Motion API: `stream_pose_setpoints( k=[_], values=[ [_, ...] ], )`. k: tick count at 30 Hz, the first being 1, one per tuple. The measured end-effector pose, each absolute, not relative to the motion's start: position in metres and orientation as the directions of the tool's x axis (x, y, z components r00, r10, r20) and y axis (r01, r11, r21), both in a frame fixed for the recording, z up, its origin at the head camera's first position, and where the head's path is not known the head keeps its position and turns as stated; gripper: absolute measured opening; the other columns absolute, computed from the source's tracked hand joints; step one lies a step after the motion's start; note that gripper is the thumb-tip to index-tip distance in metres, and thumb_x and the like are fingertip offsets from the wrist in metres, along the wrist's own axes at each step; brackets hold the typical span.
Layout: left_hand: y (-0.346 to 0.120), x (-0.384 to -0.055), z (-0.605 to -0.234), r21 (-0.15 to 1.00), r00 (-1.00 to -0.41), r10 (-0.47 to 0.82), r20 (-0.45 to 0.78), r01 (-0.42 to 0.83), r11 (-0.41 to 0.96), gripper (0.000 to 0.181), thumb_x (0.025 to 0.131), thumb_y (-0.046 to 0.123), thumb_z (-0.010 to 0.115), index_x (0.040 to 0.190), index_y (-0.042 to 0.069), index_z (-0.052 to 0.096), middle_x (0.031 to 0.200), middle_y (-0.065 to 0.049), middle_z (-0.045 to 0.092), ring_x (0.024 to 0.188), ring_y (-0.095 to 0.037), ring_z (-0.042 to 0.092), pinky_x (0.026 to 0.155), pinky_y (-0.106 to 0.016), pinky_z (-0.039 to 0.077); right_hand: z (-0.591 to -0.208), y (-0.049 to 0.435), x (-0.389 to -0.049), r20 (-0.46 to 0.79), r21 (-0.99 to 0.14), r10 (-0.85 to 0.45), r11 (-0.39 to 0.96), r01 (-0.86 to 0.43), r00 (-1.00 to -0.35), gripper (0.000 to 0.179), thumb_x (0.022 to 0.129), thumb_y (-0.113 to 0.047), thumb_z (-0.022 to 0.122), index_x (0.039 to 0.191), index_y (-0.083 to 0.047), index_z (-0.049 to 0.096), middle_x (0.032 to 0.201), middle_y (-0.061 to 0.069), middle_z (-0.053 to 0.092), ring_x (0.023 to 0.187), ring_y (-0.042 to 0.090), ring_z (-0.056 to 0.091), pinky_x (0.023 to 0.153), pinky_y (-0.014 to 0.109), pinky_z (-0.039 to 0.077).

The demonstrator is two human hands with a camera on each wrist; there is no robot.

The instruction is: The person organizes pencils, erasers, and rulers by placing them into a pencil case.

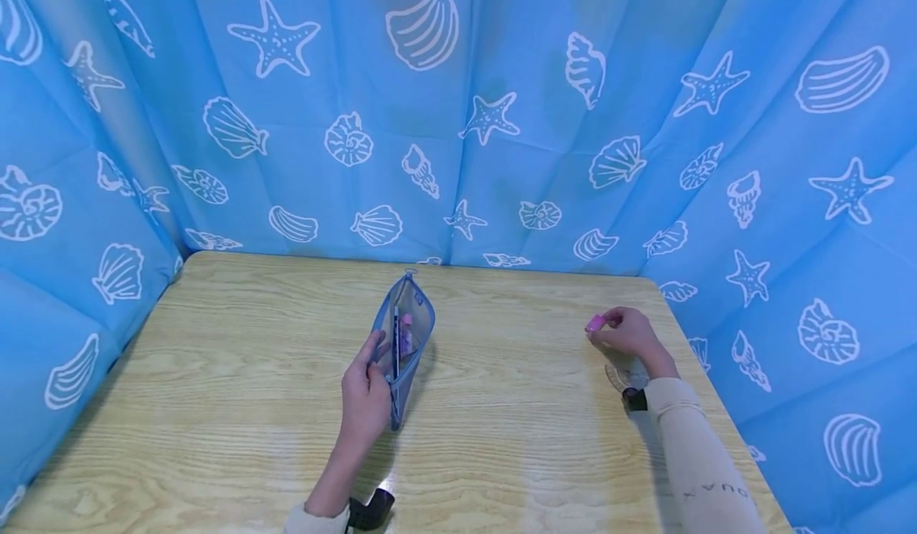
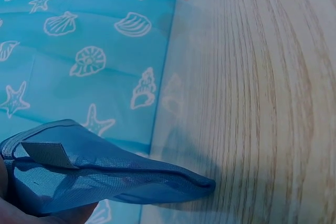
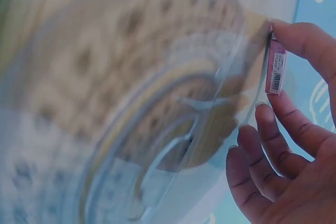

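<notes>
My left hand (image 1: 367,400) grips a blue mesh zip pouch (image 1: 424,321) by its near side, thumb at the rim. The pouch is held with its mouth open upward; a slim dark pen-like item (image 1: 396,343) and small pink and purple things (image 1: 406,337) show inside. In the left wrist view the mesh side of the pouch (image 2: 121,179) narrows to a corner close over the table. Over at the right, my right hand (image 1: 632,333) pinches a small pink eraser (image 3: 276,67) with a barcode label between thumb and index finger. Its other fingers are loosely bent.
A clear protractor (image 1: 614,376) lies on the table beneath the right wrist, and looms large and blurred in the right wrist view. The wood-grain table (image 1: 501,407) meets a blue shell-patterned curtain (image 1: 444,176) at the back and sides.
</notes>
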State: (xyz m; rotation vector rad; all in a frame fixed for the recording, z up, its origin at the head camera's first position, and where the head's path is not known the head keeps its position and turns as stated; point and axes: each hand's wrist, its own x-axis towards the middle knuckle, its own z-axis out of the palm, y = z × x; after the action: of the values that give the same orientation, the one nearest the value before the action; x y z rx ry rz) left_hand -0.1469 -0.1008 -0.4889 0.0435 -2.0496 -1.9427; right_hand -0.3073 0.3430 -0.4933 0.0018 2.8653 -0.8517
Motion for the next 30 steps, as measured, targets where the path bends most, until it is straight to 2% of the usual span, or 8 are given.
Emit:
stream_pose_setpoints(
  k=[11,17,22,30],
  values=[
    [-0.101,-0.147,-0.489,0.979,-0.952,-0.232,0.202,0.192,0.064,0.053,0.098,-0.011,0.029,0.151,-0.012,0.036,0.152,-0.027,0.046,0.135,-0.045,0.051,0.108,-0.049,0.047,-0.498,0.325,-0.304,-0.077,-0.568,-0.066,0.823,-0.011,-0.995,0.054,0.085,-0.032,0.080,0.119,0.006,0.063,0.118,0.025,0.063,0.106,0.036,0.059,0.089,0.049,0.054],
    [-0.101,-0.148,-0.491,0.977,-0.949,-0.232,0.212,0.200,0.075,0.053,0.098,-0.012,0.029,0.150,-0.013,0.037,0.151,-0.028,0.047,0.135,-0.045,0.051,0.107,-0.049,0.048,-0.498,0.312,-0.300,-0.053,-0.595,-0.101,0.802,-0.050,-0.993,0.052,0.085,-0.029,0.081,0.120,0.005,0.064,0.119,0.024,0.063,0.104,0.034,0.060,0.083,0.041,0.056],
    [-0.101,-0.149,-0.491,0.975,-0.947,-0.236,0.220,0.207,0.076,0.053,0.097,-0.012,0.029,0.149,-0.013,0.037,0.150,-0.029,0.047,0.134,-0.045,0.052,0.107,-0.049,0.048,-0.498,0.299,-0.297,-0.016,-0.617,-0.131,0.782,-0.093,-0.991,0.048,0.085,-0.025,0.081,0.119,0.004,0.064,0.116,0.023,0.064,0.096,0.030,0.063,0.078,0.033,0.055],
    [-0.101,-0.149,-0.493,0.973,-0.945,-0.236,0.227,0.212,0.090,0.052,0.097,-0.013,0.030,0.149,-0.013,0.038,0.150,-0.029,0.048,0.133,-0.046,0.052,0.108,-0.051,0.047,-0.496,0.275,-0.288,0.051,-0.631,-0.199,0.753,-0.186,-0.979,0.043,0.080,-0.019,0.083,0.113,0.002,0.066,0.108,0.021,0.067,0.084,0.024,0.061,0.070,0.028,0.051]
  ],
)
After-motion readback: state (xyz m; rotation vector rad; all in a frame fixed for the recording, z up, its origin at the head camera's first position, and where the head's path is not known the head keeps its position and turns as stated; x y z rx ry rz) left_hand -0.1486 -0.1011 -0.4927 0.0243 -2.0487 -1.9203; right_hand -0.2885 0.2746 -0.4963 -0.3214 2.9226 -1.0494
